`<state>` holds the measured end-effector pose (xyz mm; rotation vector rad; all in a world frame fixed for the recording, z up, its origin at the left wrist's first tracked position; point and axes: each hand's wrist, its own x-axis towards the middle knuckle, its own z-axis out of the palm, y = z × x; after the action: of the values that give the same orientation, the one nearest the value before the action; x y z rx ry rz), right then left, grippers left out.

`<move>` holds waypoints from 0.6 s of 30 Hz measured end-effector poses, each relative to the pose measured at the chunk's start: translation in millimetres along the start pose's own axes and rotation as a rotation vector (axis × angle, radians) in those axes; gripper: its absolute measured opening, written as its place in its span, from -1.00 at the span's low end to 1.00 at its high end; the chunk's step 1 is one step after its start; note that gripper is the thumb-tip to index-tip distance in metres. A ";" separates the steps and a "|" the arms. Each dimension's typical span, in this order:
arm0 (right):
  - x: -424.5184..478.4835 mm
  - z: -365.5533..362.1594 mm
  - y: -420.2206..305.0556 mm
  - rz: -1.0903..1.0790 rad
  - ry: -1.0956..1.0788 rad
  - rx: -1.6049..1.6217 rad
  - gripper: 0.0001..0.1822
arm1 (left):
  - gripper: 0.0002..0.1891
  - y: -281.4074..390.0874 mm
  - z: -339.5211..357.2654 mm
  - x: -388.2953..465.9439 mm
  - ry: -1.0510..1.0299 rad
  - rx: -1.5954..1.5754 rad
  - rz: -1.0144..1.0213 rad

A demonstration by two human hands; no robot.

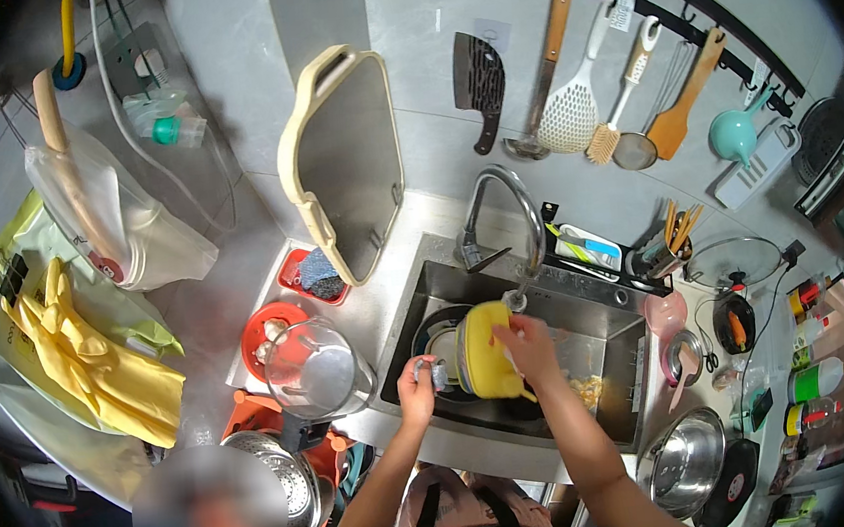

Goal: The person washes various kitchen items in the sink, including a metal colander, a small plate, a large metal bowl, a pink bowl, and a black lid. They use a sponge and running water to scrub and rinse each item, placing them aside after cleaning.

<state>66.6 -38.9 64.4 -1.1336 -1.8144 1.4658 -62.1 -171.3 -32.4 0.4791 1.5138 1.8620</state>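
Observation:
My right hand grips a yellow cloth, which lies against a rounded item over the stainless steel sink; that item is mostly hidden, so its kind is unclear. To the left, my left hand pinches a small clear or silvery piece, perhaps part of the same item. Beneath both hands, stacked dishes sit at the sink's left side. The chrome faucet arches above the cloth. Food scraps lie at the sink's right.
A glass pitcher stands left of the sink, near a red bowl of garlic. Behind it, a framed cutting board leans upright. A steel basin sits at the right. Utensils and a cleaver hang on the wall.

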 end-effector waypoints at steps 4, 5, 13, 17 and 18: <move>69.8 48.6 -33.9 0.044 0.043 0.247 -0.78 | -0.81 -6.0 -9.0 0.0 0.012 -0.015 -0.010; 93.7 57.8 -29.7 0.051 0.064 0.279 -0.78 | -0.80 -11.4 -8.8 2.1 0.015 -0.015 -0.024; 247.3 102.3 -32.2 0.032 0.273 -0.050 -0.75 | -0.83 3.6 -10.5 13.4 0.002 -0.052 -0.204; 300.2 99.9 -31.9 0.043 0.408 -0.136 -0.70 | -0.83 -2.6 -10.6 27.9 0.001 -0.084 -0.152; 307.4 100.8 -33.8 0.067 0.400 -0.131 -0.68 | -0.84 -4.8 -12.2 31.2 0.006 -0.067 -0.173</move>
<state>-179.0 173.1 41.8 -1.4470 -1.6184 1.0699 -90.7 -157.7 -44.3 0.3018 1.4443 1.7745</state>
